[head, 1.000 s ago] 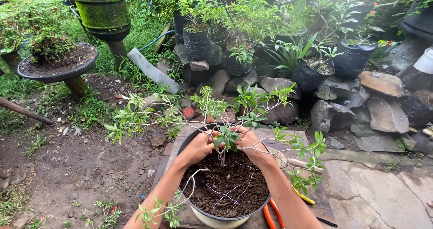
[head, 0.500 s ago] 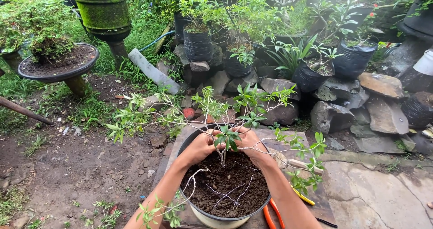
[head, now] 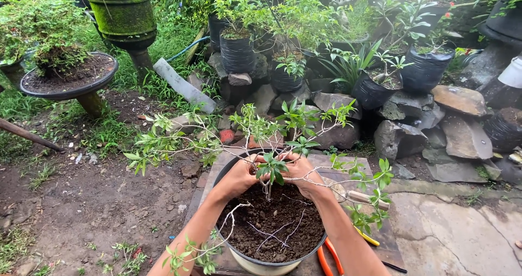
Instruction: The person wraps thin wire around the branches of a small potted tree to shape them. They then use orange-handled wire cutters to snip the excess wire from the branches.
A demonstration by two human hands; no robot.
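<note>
A round pot (head: 255,263) full of dark soil stands on a flat slab right below me. A small shrub (head: 270,167) with thin, pale branches and green leaves grows from its middle. My left hand (head: 238,176) cups the far left side of the stem at soil level. Pressed against the stem from the right is my right hand (head: 302,174). Both hands close around the base of the plant, fingers touching the soil. Long branches spread out to the left and right over the pot's rim.
Orange-handled cutters (head: 328,258) lie on the slab by the pot's right side. Black grow bags (head: 237,52) with plants stand on rocks (head: 462,99) behind. A mossy green pot (head: 122,12) and a shallow dish of soil (head: 68,77) stand at the left over bare earth.
</note>
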